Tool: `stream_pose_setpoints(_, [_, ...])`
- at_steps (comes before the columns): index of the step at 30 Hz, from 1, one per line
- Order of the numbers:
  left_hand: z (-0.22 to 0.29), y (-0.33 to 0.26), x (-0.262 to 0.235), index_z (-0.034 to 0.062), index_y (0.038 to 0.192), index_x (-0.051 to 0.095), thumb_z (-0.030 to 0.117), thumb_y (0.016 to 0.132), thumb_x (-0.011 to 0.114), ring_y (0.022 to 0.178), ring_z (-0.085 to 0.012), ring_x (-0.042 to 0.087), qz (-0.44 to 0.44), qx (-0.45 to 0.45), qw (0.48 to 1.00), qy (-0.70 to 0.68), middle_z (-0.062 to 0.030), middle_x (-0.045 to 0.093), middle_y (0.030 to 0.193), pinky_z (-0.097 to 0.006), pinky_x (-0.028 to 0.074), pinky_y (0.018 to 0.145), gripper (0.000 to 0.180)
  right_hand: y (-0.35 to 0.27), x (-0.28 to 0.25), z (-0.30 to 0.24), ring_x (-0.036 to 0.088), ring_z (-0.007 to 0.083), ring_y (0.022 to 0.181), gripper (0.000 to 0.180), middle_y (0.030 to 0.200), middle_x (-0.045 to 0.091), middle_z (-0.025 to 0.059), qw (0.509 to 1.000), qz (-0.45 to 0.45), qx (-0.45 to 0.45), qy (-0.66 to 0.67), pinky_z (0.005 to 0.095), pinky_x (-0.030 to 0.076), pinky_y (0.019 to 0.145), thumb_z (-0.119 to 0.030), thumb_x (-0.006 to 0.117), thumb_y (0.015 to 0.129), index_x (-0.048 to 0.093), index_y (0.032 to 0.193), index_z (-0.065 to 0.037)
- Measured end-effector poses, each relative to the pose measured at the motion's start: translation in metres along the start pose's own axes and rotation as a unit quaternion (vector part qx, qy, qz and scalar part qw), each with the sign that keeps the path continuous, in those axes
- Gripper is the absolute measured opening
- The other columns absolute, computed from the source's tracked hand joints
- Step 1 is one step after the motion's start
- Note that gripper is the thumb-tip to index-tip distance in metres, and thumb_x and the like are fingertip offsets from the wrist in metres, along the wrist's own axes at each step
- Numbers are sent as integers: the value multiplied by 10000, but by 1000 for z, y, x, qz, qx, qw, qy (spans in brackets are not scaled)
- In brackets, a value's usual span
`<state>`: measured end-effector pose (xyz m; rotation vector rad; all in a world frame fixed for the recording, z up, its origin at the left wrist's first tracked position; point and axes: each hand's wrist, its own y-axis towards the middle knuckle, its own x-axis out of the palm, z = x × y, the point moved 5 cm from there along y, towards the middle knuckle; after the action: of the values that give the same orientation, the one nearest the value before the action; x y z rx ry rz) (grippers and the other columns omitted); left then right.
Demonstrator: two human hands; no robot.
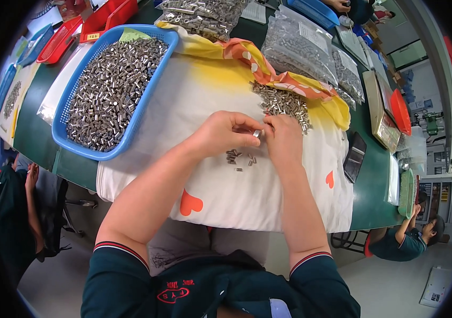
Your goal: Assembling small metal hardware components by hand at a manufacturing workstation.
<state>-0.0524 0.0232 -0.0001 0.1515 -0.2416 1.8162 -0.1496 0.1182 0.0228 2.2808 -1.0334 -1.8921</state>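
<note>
Over the white cloth (220,204), my left hand (220,132) pinches a small shiny metal sleeve (257,134) between thumb and fingers. My right hand (285,135) is right beside it, its fingers curled and fingertips close to the sleeve; what they hold, if anything, is hidden. Just beyond the right hand lies a pile of small metal sleeves (293,107), against a rolled yellow and orange cloth edge (295,82). Several loose sleeves (232,157) rest on the white cloth below my hands.
A blue basket (60,124) full of metal sleeves stands at the left. Clear bags of metal parts (297,45) lie at the back. On the green table (372,196) at the right is a black phone-like object (354,157). Co-workers (409,241) sit on both sides.
</note>
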Motion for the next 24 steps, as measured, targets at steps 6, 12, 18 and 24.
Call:
stream_pose_setpoints(6, [1, -2, -5, -12, 1002, 582, 24, 747, 635, 788, -75, 571, 24, -27, 999, -34, -39, 609, 858, -208, 466, 700, 263, -1, -2, 1, 540, 285, 777, 112, 803, 573, 112, 994, -18, 51, 96, 371, 430, 699, -32, 569, 708, 612, 811, -38])
stream_pose_setpoints(12, [0, -1, -7, 0, 1034, 565, -4, 750, 616, 749, -54, 551, 39, -29, 998, -44, -17, 602, 897, -187, 446, 630, 288, -3, 0, -7, 547, 291, 774, 124, 817, 569, 123, 993, -92, 5, 71, 371, 442, 692, -31, 569, 710, 608, 828, -30])
stream_pose_setpoints(18, [-3, 1, -7, 3, 1020, 578, 35, 753, 632, 739, -59, 555, 32, -17, 998, -41, -14, 599, 845, -186, 446, 647, 274, -8, -5, -5, 550, 296, 772, 122, 821, 569, 130, 994, -101, 13, 29, 370, 446, 697, -42, 563, 728, 608, 841, -34])
stream_pose_setpoints(24, [-3, 0, -8, -5, 1040, 557, 0, 757, 609, 783, -61, 558, 31, -32, 998, -43, -27, 606, 918, -191, 449, 673, 288, -8, -11, -3, 551, 307, 771, 125, 855, 560, 146, 981, -62, 75, 166, 370, 443, 702, -41, 526, 762, 600, 861, -19])
